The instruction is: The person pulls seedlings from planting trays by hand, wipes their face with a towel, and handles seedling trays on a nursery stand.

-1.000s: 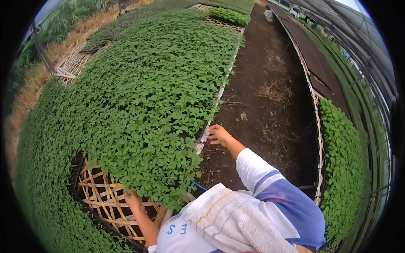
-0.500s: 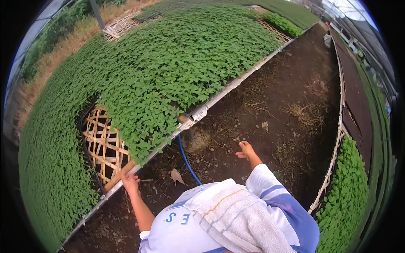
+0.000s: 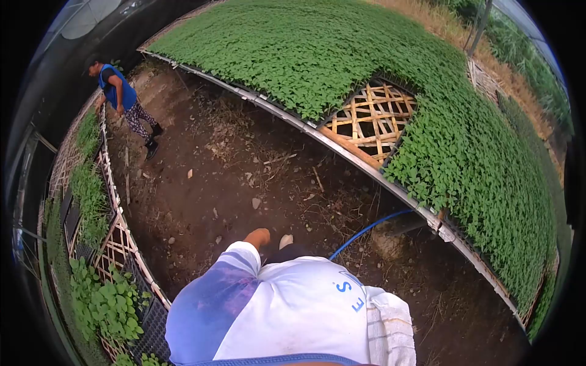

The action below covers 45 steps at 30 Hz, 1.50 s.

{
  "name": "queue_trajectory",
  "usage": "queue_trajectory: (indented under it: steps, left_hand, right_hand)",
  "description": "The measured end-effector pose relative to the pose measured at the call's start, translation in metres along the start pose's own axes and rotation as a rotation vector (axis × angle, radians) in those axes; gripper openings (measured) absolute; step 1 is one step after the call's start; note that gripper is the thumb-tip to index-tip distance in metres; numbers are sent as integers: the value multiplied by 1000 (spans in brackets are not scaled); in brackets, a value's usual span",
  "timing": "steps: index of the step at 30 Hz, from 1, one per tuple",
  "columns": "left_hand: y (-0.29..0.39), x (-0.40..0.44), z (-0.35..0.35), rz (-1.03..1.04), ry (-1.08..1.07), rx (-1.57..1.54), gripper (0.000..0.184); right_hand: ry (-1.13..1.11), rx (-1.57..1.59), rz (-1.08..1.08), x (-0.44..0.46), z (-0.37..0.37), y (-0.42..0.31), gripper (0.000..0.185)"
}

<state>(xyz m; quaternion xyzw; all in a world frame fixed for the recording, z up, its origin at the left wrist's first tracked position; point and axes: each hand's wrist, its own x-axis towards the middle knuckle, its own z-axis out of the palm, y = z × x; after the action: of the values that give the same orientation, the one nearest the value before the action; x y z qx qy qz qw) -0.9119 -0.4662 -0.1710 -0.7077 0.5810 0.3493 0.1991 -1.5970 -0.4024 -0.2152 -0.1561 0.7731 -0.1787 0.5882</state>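
My left hand [image 3: 258, 236] shows only as a short, foreshortened bit of skin past the white and blue sleeve [image 3: 210, 283], low over the soil path; its fingers cannot be made out. No held object is visible there. Just right of it, a pale shoe tip or similar light shape [image 3: 285, 241] shows on the ground. My right hand is out of view. On my right side a white towel [image 3: 390, 326] hangs over the shirt [image 3: 299, 311].
A raised bench of green seedlings [image 3: 293, 55] curves along the path, with a bare slatted patch [image 3: 375, 116]. A blue hose [image 3: 366, 229] runs beneath it. Another bench with leafy plants [image 3: 110, 305] borders the left. Another person [image 3: 119, 91] stands at the far left bench.
My view has swung left along the path, bringing the other person into sight. My right hand, outstretched earlier, has left view. My left hand is no longer seen at the bench edge.
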Motion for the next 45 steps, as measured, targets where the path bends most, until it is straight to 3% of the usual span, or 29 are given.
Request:
queue_trajectory:
  steps: [2,4,6,8,9,11,12,14,15,17,19,25,27,29,31,33,34,35,37,38,40,45]
  left_hand:
    - [-20,-20,28,-173,-61,-159,30]
    - [-43,-16,64,-175,-121,-195,32]
    - [-56,-27,76,-178,-180,-228,33]
    - [-55,-55,73,-133,-41,-337,31]
    - [-60,-62,79,-117,2,-377,30]
    - [-83,-64,105,-237,322,-607,27]
    - [-101,-66,108,-235,314,-603,27]
    - [-128,-82,99,-259,46,-645,35]
    - [-143,-85,103,-246,34,-635,35]
    - [-186,-94,118,-416,23,-909,32]
    - [-220,-108,123,-459,34,-915,28]
    - [-305,-123,153,-560,91,-1024,19]
    - [-313,-122,158,-567,95,-1075,18]
    - [-309,-129,157,-670,209,-1294,16]
    - [-304,-132,166,-665,262,-1405,15]
    - [-290,-139,182,-677,326,-1528,15]
    - [-285,-139,196,-682,305,-1553,14]
    - [-281,-142,208,-687,287,-1574,13]
    - [-268,-156,230,-684,198,-1513,12]
    - [-268,-154,251,-520,94,-1188,16]
    - [-275,-141,289,-255,-58,-819,28]
    - [-278,-155,299,-149,-98,-684,37]
  right_hand:
    - [-10,-124,-102,10,-2,-13,33]
    - [2,-255,-227,27,-5,-24,30]
    - [22,-444,-445,84,-20,-16,27]
    - [41,-657,-760,126,-20,-15,24]
    - [34,-619,-634,119,4,-35,20]
    - [-12,-436,-443,44,75,-95,16]
    - [-46,-290,-375,27,105,-113,16]
    - [-68,-657,-444,-23,173,-149,20]
    - [-112,-768,-439,-45,204,-163,24]
    - [-198,-815,-474,-89,260,-184,31]
    - [-250,-854,-541,-90,299,-185,32]
    - [-232,-946,-621,-115,336,-180,28]
    - [-222,-927,-437,-125,332,-187,26]
    - [-220,-975,-398,-134,326,-197,22]
    - [-158,-1256,-478,-70,305,-188,20]
    - [-108,-1786,-955,30,289,-173,22]
    - [-113,-1576,-578,-46,322,-203,24]
    - [-158,-1499,-608,-71,344,-214,24]
    - [-252,-1346,-658,-111,387,-237,26]
    - [-215,-1292,-691,-121,408,-238,30]
    - [-301,-1283,-822,-114,439,-246,34]
    - [-437,-1107,-814,-166,483,-246,31]
